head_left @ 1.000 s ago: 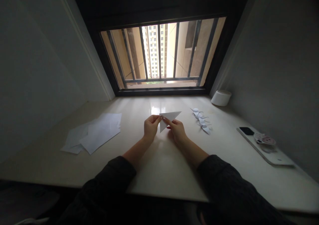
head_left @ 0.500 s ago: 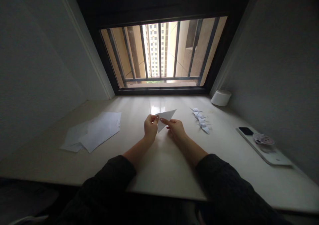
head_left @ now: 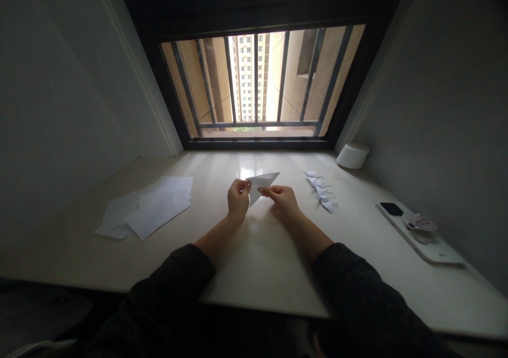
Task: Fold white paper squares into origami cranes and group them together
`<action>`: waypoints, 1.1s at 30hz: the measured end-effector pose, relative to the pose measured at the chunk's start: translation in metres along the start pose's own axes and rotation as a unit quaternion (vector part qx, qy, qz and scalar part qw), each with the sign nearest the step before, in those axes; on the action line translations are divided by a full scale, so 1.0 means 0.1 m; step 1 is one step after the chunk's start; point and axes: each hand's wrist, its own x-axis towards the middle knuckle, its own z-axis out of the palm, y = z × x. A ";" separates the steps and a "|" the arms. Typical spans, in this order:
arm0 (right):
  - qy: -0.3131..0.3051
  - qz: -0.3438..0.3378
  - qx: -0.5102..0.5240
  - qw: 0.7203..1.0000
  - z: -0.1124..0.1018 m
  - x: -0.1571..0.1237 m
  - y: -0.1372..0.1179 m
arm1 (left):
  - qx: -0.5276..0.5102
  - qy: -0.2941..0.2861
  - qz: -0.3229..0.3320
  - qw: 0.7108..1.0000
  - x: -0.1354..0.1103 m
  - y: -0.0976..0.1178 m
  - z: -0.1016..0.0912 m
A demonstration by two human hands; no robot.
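A white paper folded into a triangle [head_left: 262, 181] is held just above the pale table [head_left: 257, 252], in front of the window. My left hand [head_left: 237, 200] pinches the triangle's left corner, fingers curled closed. My right hand [head_left: 283, 199] grips its lower edge from the right, thumb and fingers pressed on the paper. The pointed tip sticks out to the upper right, toward the window. Both forearms in dark sleeves reach in from the near edge.
Several loose white sheets [head_left: 146, 210] lie at the left. A row of small folded paper figures [head_left: 320, 191] lies right of my hands. A white round container [head_left: 352, 155] stands at the back right. A phone [head_left: 418, 233] with a sticker rests at the right, near the wall.
Both hands have shifted the folded triangle slightly left and up. The grip on it is the same.
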 end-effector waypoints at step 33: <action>0.059 0.024 0.168 0.984 0.06 0.00 0.02 | 0.024 -0.216 -0.077 0.973 0.05 0.14 -0.09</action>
